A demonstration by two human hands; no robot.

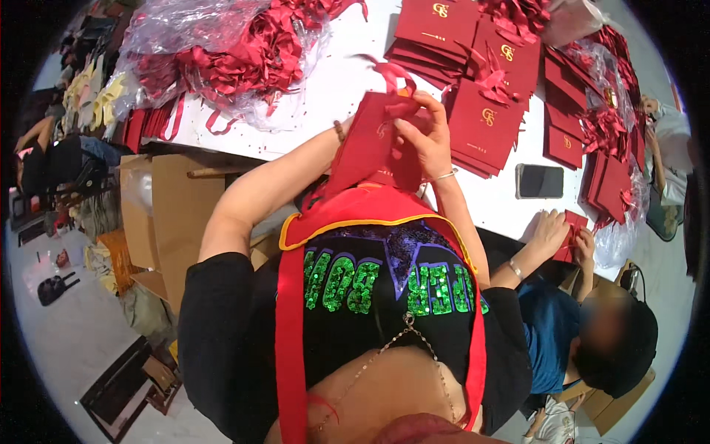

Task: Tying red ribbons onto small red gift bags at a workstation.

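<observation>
A dark red paper gift bag [362, 144] is held up in front of my chest, tilted, with a small gold mark on its face. A shiny red ribbon [396, 76] loops out of its top edge. My right hand [430, 137] is closed at the bag's upper right corner, thumb and forefinger pinching the ribbon. Behind the bag, my left hand [347, 126] supports it from the left; its fingers are hidden, so their grip cannot be made out. Stacks of matching red bags [484, 126] lie just beyond my right hand.
Clear plastic with heaped red ribbons [237, 66] covers the far left of the white table [347, 44]. A phone [539, 181] lies to the right. Near it, a co-worker's hands [551, 233] handle a small red piece. A cardboard box [181, 214] stands left, below the table edge.
</observation>
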